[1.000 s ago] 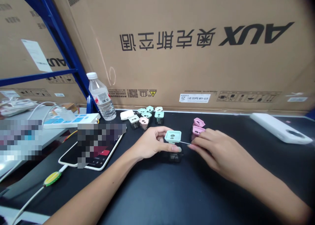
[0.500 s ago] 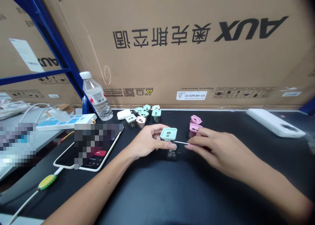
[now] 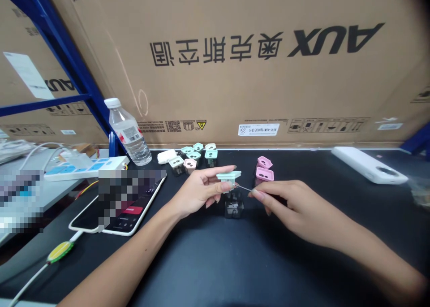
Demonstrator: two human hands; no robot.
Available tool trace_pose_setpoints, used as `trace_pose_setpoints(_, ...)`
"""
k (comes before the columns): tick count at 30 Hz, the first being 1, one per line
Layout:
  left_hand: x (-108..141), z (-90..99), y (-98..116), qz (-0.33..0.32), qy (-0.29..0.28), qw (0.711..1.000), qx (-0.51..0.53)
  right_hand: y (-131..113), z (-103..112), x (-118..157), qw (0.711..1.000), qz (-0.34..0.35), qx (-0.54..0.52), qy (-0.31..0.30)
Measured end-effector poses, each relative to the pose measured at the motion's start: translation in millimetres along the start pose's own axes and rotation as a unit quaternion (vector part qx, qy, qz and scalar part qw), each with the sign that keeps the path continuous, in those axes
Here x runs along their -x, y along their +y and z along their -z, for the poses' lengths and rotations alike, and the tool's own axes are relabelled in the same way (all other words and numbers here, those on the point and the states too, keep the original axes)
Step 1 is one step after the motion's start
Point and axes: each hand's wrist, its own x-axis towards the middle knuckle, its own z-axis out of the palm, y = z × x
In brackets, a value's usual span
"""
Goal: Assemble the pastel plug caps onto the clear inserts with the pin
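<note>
My left hand [image 3: 200,189] pinches the mint-green top of a pencil sharpener [image 3: 229,176] between thumb and fingers. Below it, a see-through dark shavings box [image 3: 234,207] rests on the black table, apart from the top. A thin metal rod [image 3: 243,187] is gripped between the thumb and fingers of my right hand [image 3: 285,202]. Its far end reaches the underside of the mint top; the end inside my hand is hidden, so its kind is unclear. Just behind my right hand stand two pink two-hole sharpeners [image 3: 264,175].
Several pale sharpeners [image 3: 194,155] cluster at the back beside a white case [image 3: 167,157]. A water bottle [image 3: 129,134], a power strip [image 3: 89,167] and two phones [image 3: 129,217] are on the left. At right lies a white device [image 3: 368,165]. A large cardboard box [image 3: 215,92] walls the back.
The mint top has risen off the dark box and tilted, its face now seen nearly edge-on. My right hand has shifted slightly, with the rod now slanting up toward the top's underside.
</note>
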Motion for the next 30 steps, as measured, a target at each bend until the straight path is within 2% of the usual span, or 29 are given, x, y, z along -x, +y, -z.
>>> trace_pose_setpoints(4,0.2,-0.4,-2.0,-0.011,-0.001,1.000,-0.013,-4.9,-2.7,-0.9,1.000,-0.003,-0.027,-0.009)
trace_pose_setpoints(17,0.6,-0.5,-1.0,-0.003,0.007,1.000,-0.009,-2.6,-2.7,0.2,1.000,0.009,-0.025,-0.006)
trace_pose_setpoints(25,2.3,-0.2,0.9,-0.013,-0.003,0.999,-0.034,-3.7,-1.1,0.3,0.996,-0.036,-0.069,-0.047)
trace_pose_setpoints(27,3.4,-1.0,1.7,-0.013,-0.007,0.999,-0.045,-3.4,0.4,1.4,0.982,-0.092,-0.134,-0.097)
trace_pose_setpoints(30,5.4,-2.3,3.3,-0.011,-0.012,0.998,-0.058,-0.8,3.2,2.0,0.932,-0.182,-0.260,-0.179)
